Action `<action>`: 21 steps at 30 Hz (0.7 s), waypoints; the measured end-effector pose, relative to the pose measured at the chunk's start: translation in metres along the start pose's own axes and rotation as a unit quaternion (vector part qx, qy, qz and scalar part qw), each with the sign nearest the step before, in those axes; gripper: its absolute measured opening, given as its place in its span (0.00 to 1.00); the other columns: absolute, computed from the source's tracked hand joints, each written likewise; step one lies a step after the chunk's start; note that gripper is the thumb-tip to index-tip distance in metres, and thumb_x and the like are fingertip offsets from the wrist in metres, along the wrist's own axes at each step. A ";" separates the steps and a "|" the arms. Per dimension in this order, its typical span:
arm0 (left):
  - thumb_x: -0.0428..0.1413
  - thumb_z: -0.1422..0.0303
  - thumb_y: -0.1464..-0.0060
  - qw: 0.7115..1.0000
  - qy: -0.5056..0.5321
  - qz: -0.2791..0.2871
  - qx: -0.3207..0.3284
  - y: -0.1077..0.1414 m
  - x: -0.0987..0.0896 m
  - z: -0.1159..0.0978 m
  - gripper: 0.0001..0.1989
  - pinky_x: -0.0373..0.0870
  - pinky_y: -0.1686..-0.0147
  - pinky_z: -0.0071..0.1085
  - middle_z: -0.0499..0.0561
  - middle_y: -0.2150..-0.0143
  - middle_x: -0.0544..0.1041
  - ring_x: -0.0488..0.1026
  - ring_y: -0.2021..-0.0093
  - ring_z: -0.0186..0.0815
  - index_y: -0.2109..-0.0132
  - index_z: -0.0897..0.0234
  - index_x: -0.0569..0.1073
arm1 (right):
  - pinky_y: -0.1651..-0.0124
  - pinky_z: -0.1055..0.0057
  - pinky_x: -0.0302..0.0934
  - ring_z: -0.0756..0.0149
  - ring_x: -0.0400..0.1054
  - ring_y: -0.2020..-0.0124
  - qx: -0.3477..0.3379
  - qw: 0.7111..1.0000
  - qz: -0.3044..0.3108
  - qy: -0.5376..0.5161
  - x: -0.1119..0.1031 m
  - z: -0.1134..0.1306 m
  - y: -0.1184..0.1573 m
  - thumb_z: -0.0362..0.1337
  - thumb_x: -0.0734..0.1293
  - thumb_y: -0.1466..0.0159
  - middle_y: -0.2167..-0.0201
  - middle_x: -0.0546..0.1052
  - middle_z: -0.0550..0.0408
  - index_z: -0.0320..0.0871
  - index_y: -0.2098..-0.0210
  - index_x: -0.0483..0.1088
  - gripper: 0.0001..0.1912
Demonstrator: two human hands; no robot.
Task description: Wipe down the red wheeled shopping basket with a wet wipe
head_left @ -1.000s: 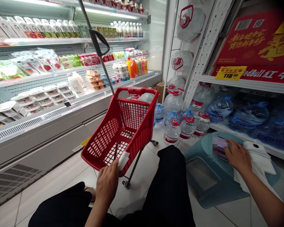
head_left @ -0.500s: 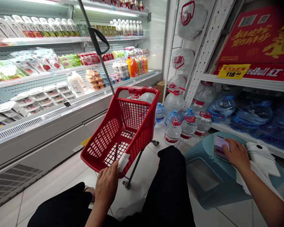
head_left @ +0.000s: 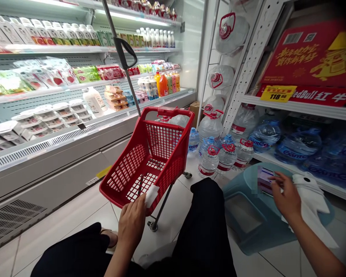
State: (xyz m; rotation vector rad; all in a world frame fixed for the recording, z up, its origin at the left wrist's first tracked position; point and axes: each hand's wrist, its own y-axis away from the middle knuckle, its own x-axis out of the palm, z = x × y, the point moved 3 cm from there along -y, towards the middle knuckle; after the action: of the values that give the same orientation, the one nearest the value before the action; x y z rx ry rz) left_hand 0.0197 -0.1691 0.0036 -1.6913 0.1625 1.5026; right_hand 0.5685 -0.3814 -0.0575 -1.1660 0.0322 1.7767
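Note:
In the head view, my left hand (head_left: 132, 219) is closed around a crumpled white tissue (head_left: 152, 196) at the near rim of a red shopping trolley basket (head_left: 168, 177). The basket's inside holds no goods. A phone (head_left: 265, 181) with a lit screen lies on a blue-green plastic stool (head_left: 248, 223); part of it is blurred out. Over the phone's right edge hovers my right hand (head_left: 286, 196), its fingers apart and the fingertips close to the screen. Beside that hand, a white cloth-like item (head_left: 311, 192) with a cord lies on the stool.
A chilled display shelf (head_left: 83, 82) with cartons and bottles runs along the left. Large water bottles (head_left: 210, 161) stand on the floor behind the trolley. At right, a metal shelf (head_left: 305, 107) carries a red carton (head_left: 311, 57) above more bottled water.
My right hand has lifted off the phone, its fingers now raised and spread over the edge. My left hand keeps the tissue at the basket rim. The view has shifted slightly.

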 end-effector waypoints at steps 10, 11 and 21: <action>0.43 0.68 0.27 1.000 -0.021 -0.009 -0.002 -0.001 0.000 -0.003 0.18 0.67 0.54 0.39 0.57 0.56 0.83 0.78 0.60 0.42 0.41 0.67 0.72 | 0.50 0.57 0.67 0.53 0.74 0.54 -0.038 0.987 0.151 -0.043 0.022 0.041 0.096 0.51 0.57 0.30 0.58 0.79 0.54 0.53 0.43 0.70 0.21; 0.43 0.68 0.27 1.000 -0.024 -0.012 0.000 -0.001 0.000 -0.003 0.18 0.67 0.54 0.39 0.57 0.56 0.83 0.78 0.61 0.42 0.41 0.68 0.72 | 0.49 0.57 0.67 0.53 0.74 0.53 -0.037 0.987 0.149 -0.039 0.023 0.034 0.097 0.51 0.57 0.31 0.58 0.79 0.54 0.53 0.43 0.70 0.22; 0.43 0.69 0.28 1.000 -0.002 -0.024 -0.005 -0.001 0.001 -0.003 0.18 0.67 0.55 0.40 0.57 0.57 0.83 0.78 0.61 0.43 0.41 0.66 0.73 | 0.38 0.46 0.59 0.36 0.65 0.37 0.054 0.992 0.029 0.107 0.003 -0.067 0.027 0.49 0.55 0.36 0.41 0.74 0.39 0.44 0.38 0.66 0.30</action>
State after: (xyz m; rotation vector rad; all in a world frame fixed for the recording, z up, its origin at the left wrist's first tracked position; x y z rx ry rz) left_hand 0.0229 -0.1703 0.0034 -1.6873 0.1113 1.4740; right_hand 0.5950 -0.4262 -0.1081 -1.2826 0.2893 1.6714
